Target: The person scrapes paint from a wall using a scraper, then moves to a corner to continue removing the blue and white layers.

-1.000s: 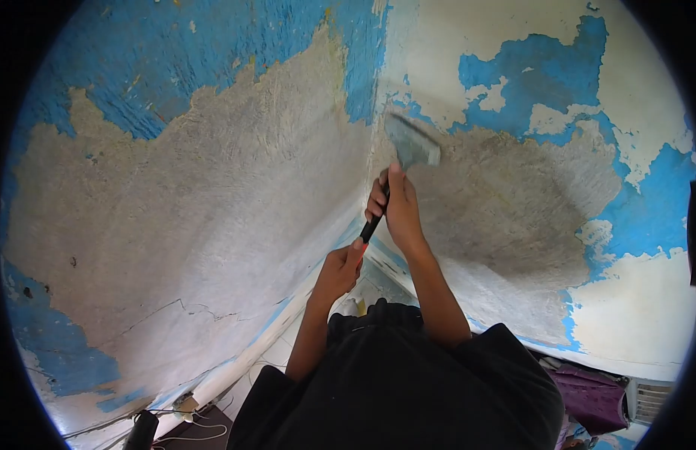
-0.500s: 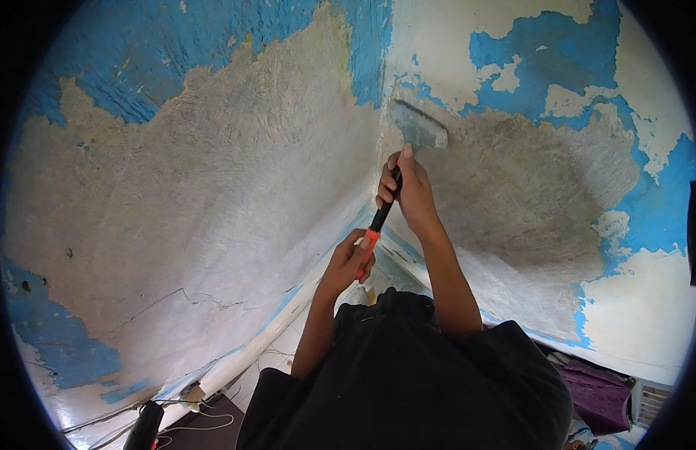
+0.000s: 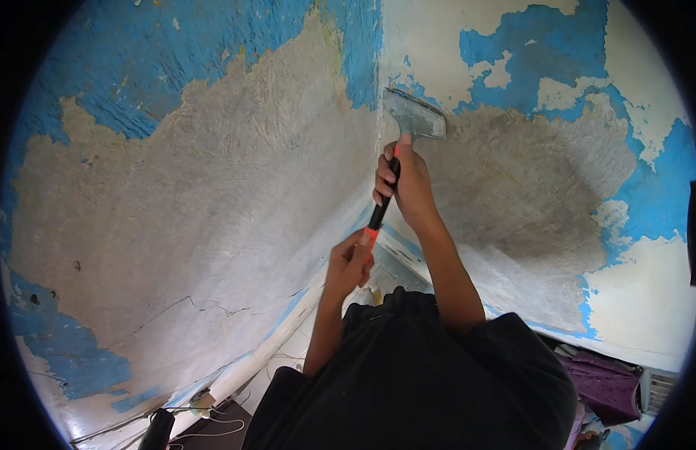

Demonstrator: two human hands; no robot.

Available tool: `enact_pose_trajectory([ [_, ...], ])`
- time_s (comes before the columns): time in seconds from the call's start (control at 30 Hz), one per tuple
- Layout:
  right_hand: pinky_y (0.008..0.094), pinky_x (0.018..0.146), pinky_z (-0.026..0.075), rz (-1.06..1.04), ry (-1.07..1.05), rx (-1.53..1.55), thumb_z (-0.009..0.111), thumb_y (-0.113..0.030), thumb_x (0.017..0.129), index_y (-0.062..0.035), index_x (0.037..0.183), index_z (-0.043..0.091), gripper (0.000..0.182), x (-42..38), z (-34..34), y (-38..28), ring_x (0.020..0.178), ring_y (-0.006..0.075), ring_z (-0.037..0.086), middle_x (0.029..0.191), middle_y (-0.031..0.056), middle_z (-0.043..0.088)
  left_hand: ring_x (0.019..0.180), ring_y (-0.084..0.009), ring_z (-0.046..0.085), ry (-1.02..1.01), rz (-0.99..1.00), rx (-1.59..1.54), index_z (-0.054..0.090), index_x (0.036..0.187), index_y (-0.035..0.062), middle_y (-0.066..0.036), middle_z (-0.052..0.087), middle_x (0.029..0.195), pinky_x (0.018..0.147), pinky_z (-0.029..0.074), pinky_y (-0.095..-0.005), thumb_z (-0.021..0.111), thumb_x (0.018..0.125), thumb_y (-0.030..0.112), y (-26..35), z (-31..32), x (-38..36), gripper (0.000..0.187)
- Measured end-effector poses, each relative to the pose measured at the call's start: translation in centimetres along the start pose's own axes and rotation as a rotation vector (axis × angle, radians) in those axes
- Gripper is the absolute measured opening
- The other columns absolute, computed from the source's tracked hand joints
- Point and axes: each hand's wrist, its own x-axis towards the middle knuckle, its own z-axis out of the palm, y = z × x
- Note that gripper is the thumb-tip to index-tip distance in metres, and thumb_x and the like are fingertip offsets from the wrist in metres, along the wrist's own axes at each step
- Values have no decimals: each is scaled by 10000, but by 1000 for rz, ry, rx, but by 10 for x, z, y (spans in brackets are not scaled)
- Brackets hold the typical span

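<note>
A long scraper (image 3: pixel 417 114) with a wide grey blade and a black and red handle lies against the right-hand wall (image 3: pixel 513 187), just right of the corner. My right hand (image 3: pixel 408 180) wraps round the upper handle, its thumb up near the blade. Lower down, my left hand (image 3: pixel 352 261) grips the red end of the handle. Bare grey plaster shows round the blade, with peeling blue and white paint above it.
The left-hand wall (image 3: pixel 175 202) has bare plaster, a thin crack and blue paint patches. At the lower left are a black object (image 3: pixel 157 429) and white cables (image 3: pixel 213 430). Purple fabric (image 3: pixel 604 386) lies at the lower right, beside a white vent (image 3: pixel 659 391).
The scraper blade has moved slightly up the wall, and my right hand has gone up a little with it. The view has also shifted slightly.
</note>
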Motion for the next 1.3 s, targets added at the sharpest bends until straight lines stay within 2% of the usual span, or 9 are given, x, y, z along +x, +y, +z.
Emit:
enact_pose_trajectory([
  [0.23,308,462,404,33,33,-9,358,-559,1003,-110,854,394,475,-2,-5,15,469,99,364,610,-26,336,375,-62,381,-59,-14,57,584,1253,-12,7,437,527,365,298,-233,503,999,414,-11,-13,1,503],
  [0.37,307,462,408,-15,12,-31,356,-553,1005,-106,866,398,471,1,5,-3,470,105,367,609,-21,335,377,-61,372,-58,20,24,583,1253,-11,10,431,527,368,294,-235,501,1001,404,12,-5,2,492],
  [0.57,305,465,414,-2,44,-37,364,-564,998,-104,862,402,481,5,-4,13,471,107,369,607,-17,333,394,-53,378,-24,-7,61,585,1249,-16,19,422,538,376,295,-228,515,996,404,-17,-13,5,495],
  [0.73,309,470,418,-20,38,-26,361,-565,999,-105,862,402,481,6,6,4,467,107,368,603,-18,329,397,-50,376,-32,-14,59,593,1233,-17,25,426,546,382,298,-225,525,991,402,6,-13,8,488],
  [0.87,305,470,418,19,52,-18,360,-556,1003,-105,870,403,472,1,-6,17,465,106,368,599,-19,325,403,-49,378,-30,-41,80,594,1228,-12,26,432,549,391,305,-222,523,993,397,-17,-15,2,477],
  [0.93,302,470,417,43,59,-8,361,-552,1004,-103,873,403,469,-5,-6,13,464,106,368,597,-19,324,406,-48,381,-55,-28,89,590,1232,-9,26,437,552,396,309,-221,520,994,392,-9,-11,7,472],
  [1.03,304,471,417,-62,26,-50,356,-547,1007,-100,873,403,469,-7,8,-18,462,108,367,595,-18,325,415,-43,389,-108,-29,59,571,1253,-7,26,447,557,404,313,-216,517,998,375,16,-3,2,463],
  [1.2,305,474,415,-4,38,-60,346,-538,1013,-98,876,404,465,-7,-13,12,468,112,373,594,-11,332,421,-41,397,-72,-37,54,563,1264,-4,31,448,562,404,305,-222,516,1001,364,-22,-8,4,456],
  [1.3,308,481,418,-2,29,-33,343,-541,1012,-96,879,405,469,-6,-15,10,473,113,376,594,-9,331,430,-39,394,-62,-28,98,568,1264,-1,37,445,563,411,300,-224,519,1000,362,-19,-6,6,452],
])
